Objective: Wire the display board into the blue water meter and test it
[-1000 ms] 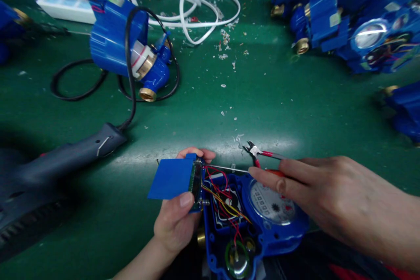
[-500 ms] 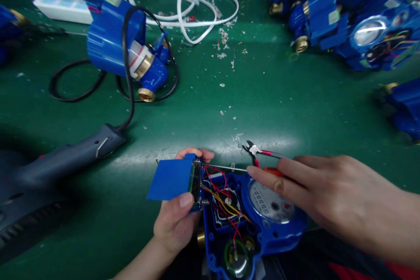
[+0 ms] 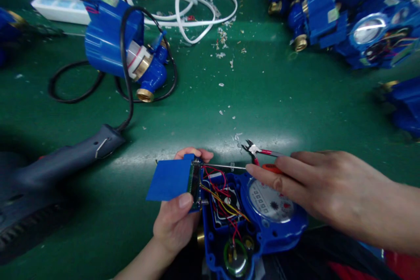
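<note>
An opened blue water meter (image 3: 262, 227) lies at the near edge, its dial, red and yellow wires and a round battery showing. My left hand (image 3: 177, 223) pinches a small circuit board with a blue cover (image 3: 170, 179) at the meter's left edge, thumb in front and fingertips behind. My right hand (image 3: 315, 188) grips a thin screwdriver (image 3: 226, 167) with a red handle; its metal shaft runs left and its tip touches the top of the board. Small cutters (image 3: 257, 151) with red handles lie on the mat just behind the screwdriver.
A grey electric screwdriver (image 3: 62, 162) with a black cable lies at the left. Another blue meter (image 3: 121, 48) sits behind it, near a white power strip (image 3: 59, 4) and white cable (image 3: 197, 4). Several blue meters (image 3: 344, 13) are piled at the back right. Plastic scraps litter the green mat (image 3: 278, 96).
</note>
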`<state>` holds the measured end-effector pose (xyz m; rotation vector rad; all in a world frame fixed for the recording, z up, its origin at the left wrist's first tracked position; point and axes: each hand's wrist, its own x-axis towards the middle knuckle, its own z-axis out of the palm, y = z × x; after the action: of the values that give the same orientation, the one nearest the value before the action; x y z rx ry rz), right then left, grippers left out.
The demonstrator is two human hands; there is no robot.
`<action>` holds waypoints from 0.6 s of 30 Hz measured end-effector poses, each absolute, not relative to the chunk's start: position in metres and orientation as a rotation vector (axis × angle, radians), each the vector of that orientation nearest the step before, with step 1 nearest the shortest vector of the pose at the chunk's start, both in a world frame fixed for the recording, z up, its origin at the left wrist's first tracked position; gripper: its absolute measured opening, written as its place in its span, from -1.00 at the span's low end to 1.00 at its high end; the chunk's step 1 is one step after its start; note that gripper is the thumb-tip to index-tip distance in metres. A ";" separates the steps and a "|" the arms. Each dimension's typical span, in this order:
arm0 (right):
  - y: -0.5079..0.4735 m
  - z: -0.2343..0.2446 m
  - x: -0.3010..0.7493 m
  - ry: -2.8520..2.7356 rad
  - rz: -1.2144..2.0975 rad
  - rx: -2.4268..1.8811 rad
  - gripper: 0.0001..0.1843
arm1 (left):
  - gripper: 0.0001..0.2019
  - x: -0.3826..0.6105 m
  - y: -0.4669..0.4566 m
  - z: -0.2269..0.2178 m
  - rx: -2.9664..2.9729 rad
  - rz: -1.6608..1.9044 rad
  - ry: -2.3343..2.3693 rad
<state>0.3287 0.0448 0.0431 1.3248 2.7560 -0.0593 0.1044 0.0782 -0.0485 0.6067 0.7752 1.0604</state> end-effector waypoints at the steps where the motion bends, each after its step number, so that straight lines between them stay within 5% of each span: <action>1: 0.044 0.042 0.332 2.769 0.091 1.208 -0.53 | -0.53 0.104 0.078 -0.049 0.615 1.062 0.775; 5: 0.044 0.036 0.337 2.793 0.124 1.173 -0.50 | -0.52 0.104 0.078 -0.048 0.631 1.067 0.798; 11: 0.049 0.043 0.320 2.430 -1.186 1.773 -0.67 | -0.53 0.106 0.079 -0.047 0.615 1.070 0.810; 13: 0.049 0.045 0.320 2.499 -1.036 1.728 -0.63 | -0.53 0.107 0.080 -0.047 0.619 1.070 0.812; 18: 0.045 0.038 0.335 2.814 0.172 1.121 -0.52 | -0.53 0.106 0.079 -0.046 0.633 1.059 0.815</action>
<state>0.3352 0.0450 0.0385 1.1207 2.8141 0.1718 0.1061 0.0794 -0.0463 0.6333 0.8147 1.0593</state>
